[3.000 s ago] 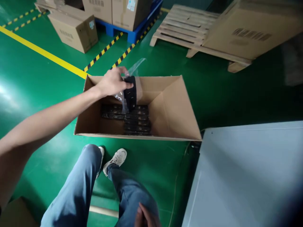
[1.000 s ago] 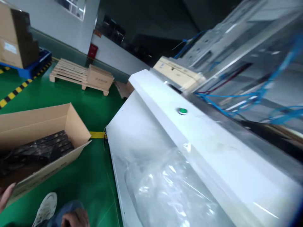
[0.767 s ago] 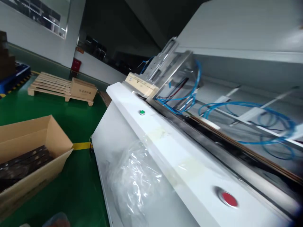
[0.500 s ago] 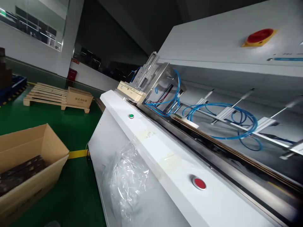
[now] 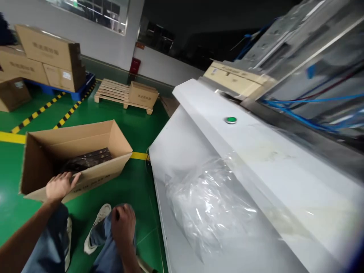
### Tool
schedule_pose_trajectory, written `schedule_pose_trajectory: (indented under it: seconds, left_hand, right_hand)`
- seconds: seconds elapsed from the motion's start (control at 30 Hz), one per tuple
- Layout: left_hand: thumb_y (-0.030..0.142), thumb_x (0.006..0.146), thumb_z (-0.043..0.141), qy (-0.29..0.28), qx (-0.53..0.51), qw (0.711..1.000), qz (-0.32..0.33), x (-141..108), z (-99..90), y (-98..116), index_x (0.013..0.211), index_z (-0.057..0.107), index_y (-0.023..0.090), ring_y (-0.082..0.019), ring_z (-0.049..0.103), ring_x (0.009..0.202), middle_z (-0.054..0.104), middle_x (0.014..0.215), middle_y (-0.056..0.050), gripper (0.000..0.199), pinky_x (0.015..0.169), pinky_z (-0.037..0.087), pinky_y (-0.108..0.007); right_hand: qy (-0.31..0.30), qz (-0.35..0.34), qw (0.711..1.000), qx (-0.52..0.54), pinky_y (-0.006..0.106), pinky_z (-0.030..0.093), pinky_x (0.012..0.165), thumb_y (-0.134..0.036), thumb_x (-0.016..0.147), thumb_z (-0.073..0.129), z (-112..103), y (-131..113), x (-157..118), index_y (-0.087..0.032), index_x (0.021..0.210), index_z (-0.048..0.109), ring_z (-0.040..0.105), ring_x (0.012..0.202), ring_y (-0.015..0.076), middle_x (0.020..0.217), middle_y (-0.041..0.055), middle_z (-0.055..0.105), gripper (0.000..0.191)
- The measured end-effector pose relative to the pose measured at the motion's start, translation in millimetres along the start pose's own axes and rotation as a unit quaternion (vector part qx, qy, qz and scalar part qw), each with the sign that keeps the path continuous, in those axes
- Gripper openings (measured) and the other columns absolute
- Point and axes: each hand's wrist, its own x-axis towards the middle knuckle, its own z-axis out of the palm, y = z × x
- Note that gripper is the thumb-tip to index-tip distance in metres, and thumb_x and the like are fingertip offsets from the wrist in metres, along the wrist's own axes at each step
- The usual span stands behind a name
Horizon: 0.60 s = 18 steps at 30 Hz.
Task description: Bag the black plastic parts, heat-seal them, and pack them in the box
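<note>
My left hand (image 5: 61, 185) grips the near top edge of an open cardboard box (image 5: 99, 176) on the green floor, with its fingers over the rim and the thumb spread along it. Dark, strip-like items (image 5: 95, 157) lie inside the box. Curled fingers show on my right hand (image 5: 123, 223), which is over my right knee, to the right of the box and apart from it. Whether it holds anything is hidden.
A white machine (image 5: 204, 110) with a green button (image 5: 231, 120) and a clear plastic bag (image 5: 207, 201) stands at the right. Behind are a wooden pallet (image 5: 112, 91) with a carton (image 5: 143, 94) and stacked cartons (image 5: 51, 49) on a blue pallet.
Both hands have come into view, the left now on the box rim. The view has turned left and down, so the box and machine appear further right, and the red button is out of view.
</note>
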Motion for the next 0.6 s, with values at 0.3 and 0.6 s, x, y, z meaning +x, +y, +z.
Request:
schedule_pose_trajectory:
  seconds: [0.3,0.6]
  left_hand:
    - [0.055,0.100,0.048,-0.014,0.027,1.000,-0.002,3.9,5.3,-0.1,0.072,0.065,0.020,-0.028,0.068,0.079,0.074,0.080,-0.012,0.048,0.069,0.036,-0.034]
    - [0.060,0.098,0.045,0.008,-0.004,1.000,-0.001,-0.4,8.4,0.6,0.067,0.062,0.023,-0.030,0.068,0.074,0.072,0.073,-0.011,0.051,0.066,0.035,-0.034]
  right_hand:
    - [0.017,-0.021,1.000,0.004,0.035,0.040,0.076,-0.023,0.104,0.055,1.2,10.7,6.2,-0.025,0.075,0.063,0.061,0.076,0.0205,0.078,0.0024,0.065,0.030]
    - [0.043,-0.034,0.998,-0.010,0.034,0.042,0.073,-0.023,0.104,0.056,3.5,14.8,2.2,-0.025,0.074,0.062,0.062,0.075,0.0208,0.075,0.0022,0.063,0.031]
